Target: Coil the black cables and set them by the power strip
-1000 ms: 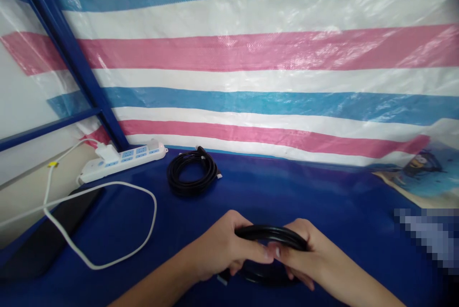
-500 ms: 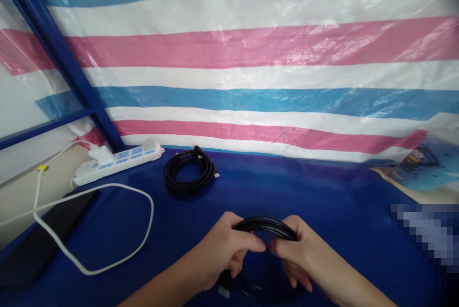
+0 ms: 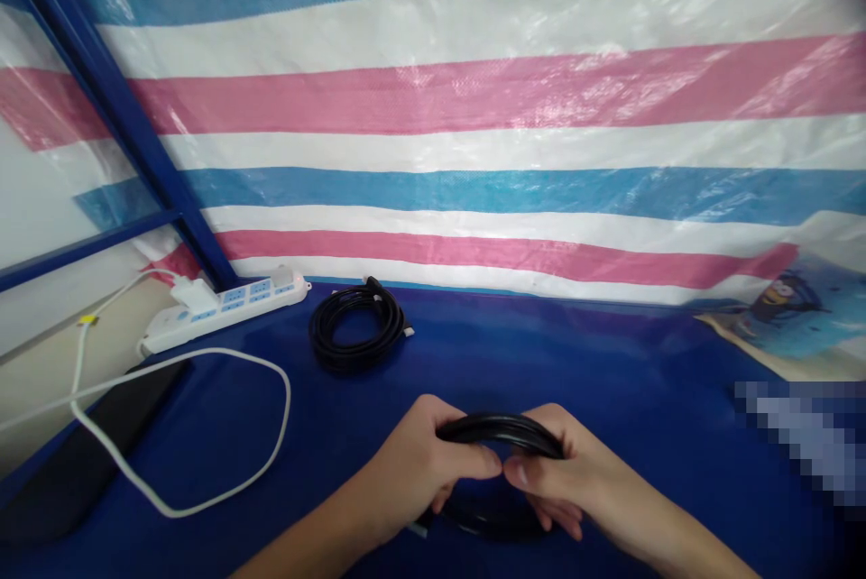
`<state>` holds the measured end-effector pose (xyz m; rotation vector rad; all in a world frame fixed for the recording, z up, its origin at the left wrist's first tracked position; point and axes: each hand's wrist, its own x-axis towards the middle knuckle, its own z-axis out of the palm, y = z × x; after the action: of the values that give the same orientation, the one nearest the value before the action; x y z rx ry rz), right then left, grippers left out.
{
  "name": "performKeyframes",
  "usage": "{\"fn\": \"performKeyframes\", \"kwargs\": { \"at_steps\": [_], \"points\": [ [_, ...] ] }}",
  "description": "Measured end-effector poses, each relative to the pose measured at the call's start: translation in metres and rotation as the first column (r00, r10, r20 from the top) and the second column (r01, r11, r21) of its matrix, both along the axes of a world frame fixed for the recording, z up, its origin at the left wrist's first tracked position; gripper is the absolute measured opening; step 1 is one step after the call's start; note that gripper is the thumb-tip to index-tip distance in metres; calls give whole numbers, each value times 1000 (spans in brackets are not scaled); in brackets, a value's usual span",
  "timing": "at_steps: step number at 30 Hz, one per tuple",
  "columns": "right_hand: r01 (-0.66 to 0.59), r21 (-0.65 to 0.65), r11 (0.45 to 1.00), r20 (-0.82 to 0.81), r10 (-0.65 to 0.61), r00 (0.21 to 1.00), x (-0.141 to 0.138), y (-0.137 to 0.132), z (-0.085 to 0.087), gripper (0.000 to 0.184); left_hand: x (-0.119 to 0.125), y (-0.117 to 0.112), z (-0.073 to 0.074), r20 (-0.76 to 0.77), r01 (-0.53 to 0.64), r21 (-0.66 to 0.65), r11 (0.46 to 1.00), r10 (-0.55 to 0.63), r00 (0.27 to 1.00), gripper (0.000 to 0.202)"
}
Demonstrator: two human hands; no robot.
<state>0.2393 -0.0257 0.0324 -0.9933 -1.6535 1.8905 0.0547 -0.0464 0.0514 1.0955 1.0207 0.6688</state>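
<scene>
A coiled black cable (image 3: 497,427) is held between both hands above the blue surface. My left hand (image 3: 443,453) grips the coil's left side, thumb inside the loop. On the right side, my right hand (image 3: 558,462) is closed round the same coil, and the two thumb tips nearly meet. A connector end shows faintly below my left hand, mostly hidden by it. Farther back lies a second coiled black cable (image 3: 325,344) with its connector ends sticking out.
A white power strip (image 3: 250,301) with a plug in it stands at the back left. Its white cord (image 3: 288,399) loops across a long black object (image 3: 60,489). Striped plastic sheeting (image 3: 433,101) hangs behind, beside a blue metal frame (image 3: 128,142).
The lower part of the coil has risen slightly toward the hands, and the connector below my left hand is now more hidden. My right thumb has shifted a little left.
</scene>
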Motion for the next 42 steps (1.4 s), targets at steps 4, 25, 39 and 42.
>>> {"fn": "performKeyframes", "kwargs": {
  "at_steps": [4,25,39,42],
  "points": [
    [-87,164,983,-69,99,993,7,2,5,55,-18,-13,18,-201,123,79,989,-105,974,28],
    [-190,508,840,415,-46,908,2,19,-27,62,-116,79,-12,-470,512,775,371,879,75,26],
    [-302,587,751,488,-31,872,3,18,-30,43,-113,89,-28,-743,550,551,628,669,-19,47],
    [-307,596,742,492,-35,870,2,19,-29,39,-112,86,-24,-790,565,513,646,613,17,49]
  ]
}}
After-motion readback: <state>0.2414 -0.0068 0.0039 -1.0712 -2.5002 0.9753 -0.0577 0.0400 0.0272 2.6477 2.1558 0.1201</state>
